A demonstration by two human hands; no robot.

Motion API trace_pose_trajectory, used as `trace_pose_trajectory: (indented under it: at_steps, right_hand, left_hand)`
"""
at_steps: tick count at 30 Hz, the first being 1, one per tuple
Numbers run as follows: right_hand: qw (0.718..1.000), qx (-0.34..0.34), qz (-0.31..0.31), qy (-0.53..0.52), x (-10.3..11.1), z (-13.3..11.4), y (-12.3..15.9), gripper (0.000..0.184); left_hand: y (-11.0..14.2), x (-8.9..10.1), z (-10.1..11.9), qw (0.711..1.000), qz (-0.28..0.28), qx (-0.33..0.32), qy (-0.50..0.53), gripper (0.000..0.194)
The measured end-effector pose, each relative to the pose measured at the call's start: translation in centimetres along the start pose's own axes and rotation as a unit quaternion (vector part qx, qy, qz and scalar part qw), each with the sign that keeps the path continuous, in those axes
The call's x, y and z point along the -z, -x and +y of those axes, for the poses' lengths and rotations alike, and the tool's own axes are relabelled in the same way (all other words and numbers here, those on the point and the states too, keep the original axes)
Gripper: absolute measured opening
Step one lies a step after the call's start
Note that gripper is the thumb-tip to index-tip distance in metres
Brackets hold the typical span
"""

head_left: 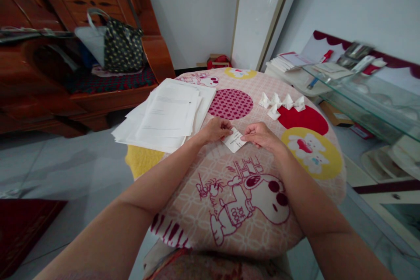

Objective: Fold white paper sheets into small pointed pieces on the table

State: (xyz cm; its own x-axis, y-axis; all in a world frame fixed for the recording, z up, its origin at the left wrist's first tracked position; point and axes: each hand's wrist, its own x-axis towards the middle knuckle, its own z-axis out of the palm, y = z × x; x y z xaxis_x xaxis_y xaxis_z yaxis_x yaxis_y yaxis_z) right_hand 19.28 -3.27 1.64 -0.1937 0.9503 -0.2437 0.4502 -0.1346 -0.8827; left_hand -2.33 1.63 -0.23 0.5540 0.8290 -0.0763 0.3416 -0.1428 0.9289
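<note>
A small folded square of white printed paper [235, 141] sits near the centre of the frame, just above the tablecloth or on it; which of the two cannot be told. The left hand [216, 130] pinches its upper-left edge between thumb and curled fingers, and the right hand [260, 136] grips its right corner the same way. Lines of dark print show on the face of the square.

Just above and right of the right hand, five small pointed folded-paper shapes [288, 102] stand close together, four in a row and one below them, partly beside a red circle on the cloth. Left of the left hand, a loose, fanned stack of white paper sheets [167, 113] lies at centre left, the top one faintly printed.

Under all this, the round table wears a pink patterned tablecloth [197, 223] with a cartoon dog in its lower middle and yellow, red and magenta circles.

At the right of the frame is a glass shelf [364, 92] bearing metal containers [356, 54]. At upper left, a dark patterned handbag [124, 48] rests on a carved wooden bench [160, 57]. A dark red mat [28, 232] lies at lower left.
</note>
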Motion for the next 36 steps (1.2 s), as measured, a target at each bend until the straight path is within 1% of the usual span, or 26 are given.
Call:
trace_pose_trajectory:
  at_steps: [3,5,7,8,9,11,13,14,17,19,24,27,29,30,32,36]
  right_hand:
    - [0.997,0.03,-0.013,-0.077,0.3,-0.3,0.3,0.026]
    - [0.992,0.051,0.008,-0.111,0.3,-0.4,0.3,0.031]
    - [0.988,0.071,0.032,-0.133,0.3,-0.4,0.1,0.032]
    - [0.986,0.079,0.031,-0.144,0.2,-0.3,0.0,0.033]
    - [0.984,0.087,0.017,-0.156,0.1,-0.2,-0.1,0.035]
    - [0.979,0.099,-0.032,-0.178,-0.1,-0.1,-0.3,0.04]
    - [0.974,0.102,-0.075,-0.185,-0.4,0.0,-0.3,0.041]
    - [0.974,0.101,-0.085,-0.185,-0.6,0.0,-0.3,0.04]
    - [0.975,0.084,-0.082,-0.191,-0.9,-0.3,-0.1,0.037]
    - [0.974,0.068,-0.069,-0.203,-1.0,-0.4,0.0,0.039]
    - [0.979,0.028,-0.019,-0.202,-0.9,-0.5,-0.1,0.044]
    - [0.982,0.005,0.024,-0.189,-0.7,-0.3,-0.2,0.036]
    - [0.984,-0.017,0.055,-0.17,-0.7,-0.2,-0.2,0.03]
    - [0.985,-0.028,0.066,-0.158,-0.7,-0.3,-0.2,0.027]
    - [0.987,-0.05,0.069,-0.136,-0.8,-0.4,-0.2,0.022]
    - [0.994,-0.072,0.042,-0.075,-1.2,-0.5,0.0,0.009]
  left_hand:
    - [0.3,0.2,0.5,0.998,-0.007,0.0,0.066,0.003]
    - [0.5,0.1,0.9,0.99,-0.014,-0.009,0.14,0.005]
    - [0.7,0.1,1.2,0.976,-0.022,-0.022,0.215,0.011]
    - [0.8,0.1,1.3,0.969,-0.028,-0.028,0.245,0.014]
    - [0.9,0.1,1.3,0.962,-0.034,-0.033,0.269,0.017]
    - [1.0,0.0,1.4,0.951,-0.046,-0.042,0.302,0.018]
    - [1.0,-0.1,1.3,0.945,-0.066,-0.049,0.318,0.017]
    - [1.0,-0.1,1.2,0.943,-0.078,-0.051,0.32,0.016]
    - [1.0,-0.2,1.0,0.94,-0.112,-0.051,0.318,0.013]
    - [0.9,-0.3,1.0,0.942,-0.116,-0.039,0.312,0.011]
    - [0.9,-0.4,1.2,0.947,-0.093,0.013,0.307,0.012]
    - [0.8,-0.1,1.0,0.951,-0.074,0.054,0.296,0.015]
    - [0.6,0.1,0.7,0.957,-0.078,0.068,0.272,0.017]
    - [0.5,0.2,0.5,0.961,-0.084,0.065,0.254,0.018]
    - [0.3,0.2,-0.1,0.974,-0.084,0.044,0.206,0.022]
    - [-0.3,0.0,-1.3,0.997,-0.048,0.002,0.068,0.034]
